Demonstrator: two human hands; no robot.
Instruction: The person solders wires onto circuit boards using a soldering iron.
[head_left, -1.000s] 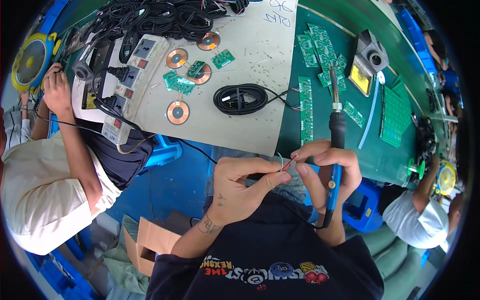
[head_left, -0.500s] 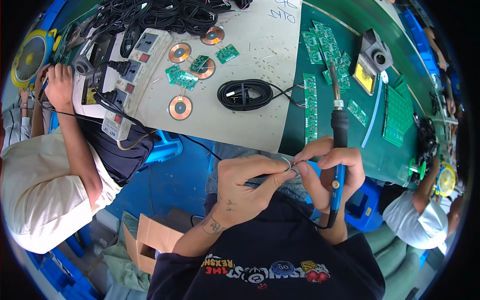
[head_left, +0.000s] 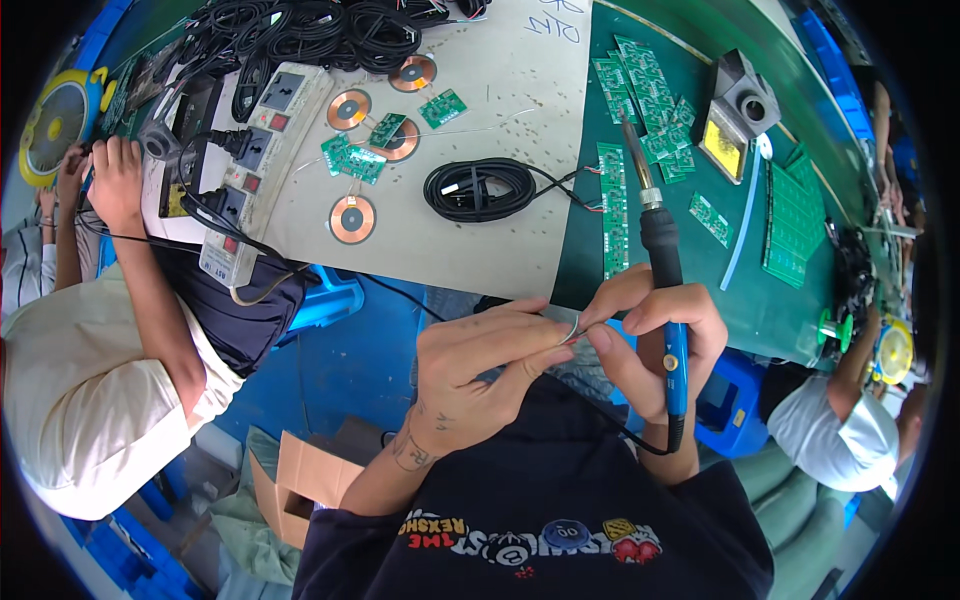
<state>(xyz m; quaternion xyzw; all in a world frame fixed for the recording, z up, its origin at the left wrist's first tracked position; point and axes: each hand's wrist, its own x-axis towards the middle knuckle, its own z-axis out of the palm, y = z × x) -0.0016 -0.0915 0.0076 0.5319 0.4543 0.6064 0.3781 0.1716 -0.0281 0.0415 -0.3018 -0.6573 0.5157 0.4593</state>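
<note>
My left hand pinches a thin, pale wire between thumb and fingers; its tip curves up at the fingertips. A soldering iron with a black grip and blue handle rests upright in my right hand, its metal tip pointing away from me over the table. The thumb and index finger of that hand also meet at the wire, close to the left fingertips. What lies between the fingertips is mostly hidden. Beyond my hands, a coiled black cable has its thin leads at a green circuit board strip.
Copper coils with small green boards lie on the grey sheet. A power strip stands left. At right are a soldering iron stand and more boards. A co-worker's hand is at far left.
My left hand has shifted slightly left, its fingers lying flatter along the wire. The soldering iron's tip has tilted a little left. Both hands still meet at the wire.
</note>
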